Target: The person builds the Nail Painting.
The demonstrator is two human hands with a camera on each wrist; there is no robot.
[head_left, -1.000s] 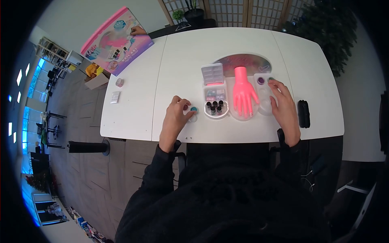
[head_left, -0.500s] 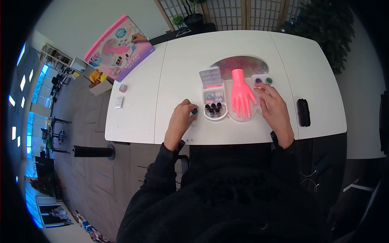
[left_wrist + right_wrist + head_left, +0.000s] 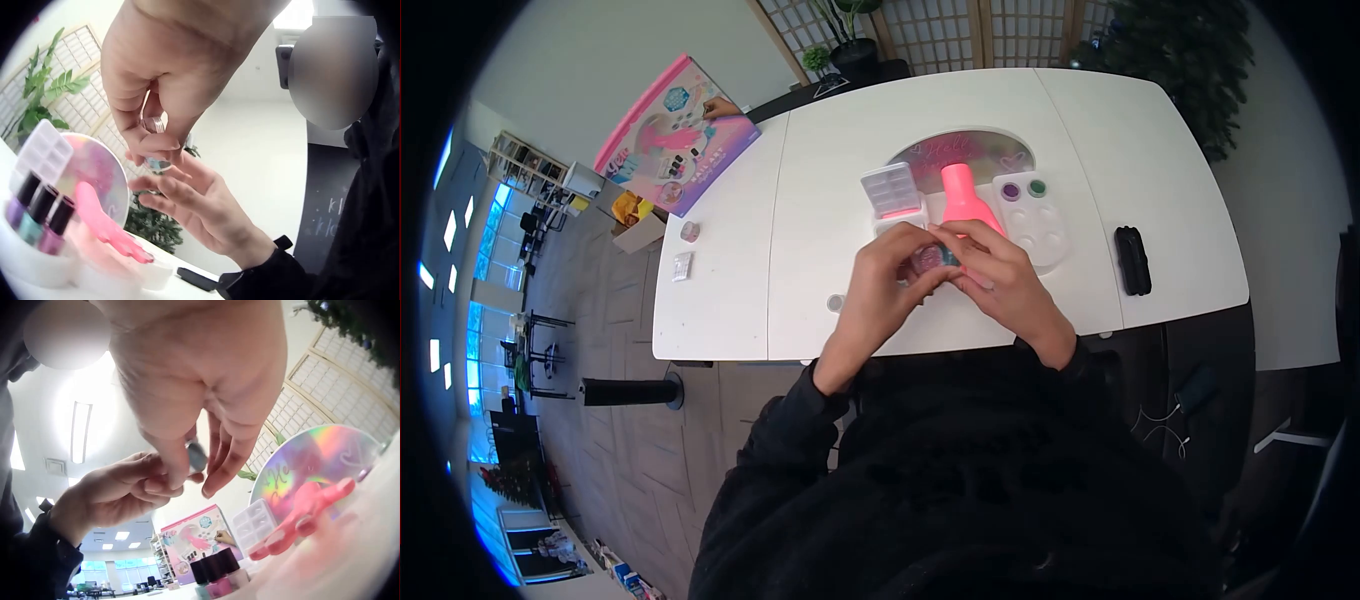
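Above the polish bottles, the left hand [image 3: 880,290] pinches small round pots, one pinkish [image 3: 927,259] and one teal [image 3: 948,256]. Its thumb and fingers curl round a clear pot [image 3: 153,125] in the left wrist view. Against the teal pot are the fingertips of the right hand [image 3: 1008,285], and the right wrist view shows that pot [image 3: 196,457] between its thumb and fingers. Both hands partly cover the pink model hand [image 3: 963,200]. A white palette [image 3: 1030,228] to the right holds a purple pot [image 3: 1011,191] and a green pot [image 3: 1037,188].
A black case [image 3: 1133,261] lies at the right. Near the front edge sits a small clear pot [image 3: 836,302]. The lidded tray [image 3: 889,188] and iridescent mirror [image 3: 920,150] stand behind the hands. A printed box [image 3: 680,135] and another pot [image 3: 690,232] are at the far left.
The left hand has lifted pots off the table and moved right. The right hand has come left from the palette, and the two hands now meet in front of the model hand.
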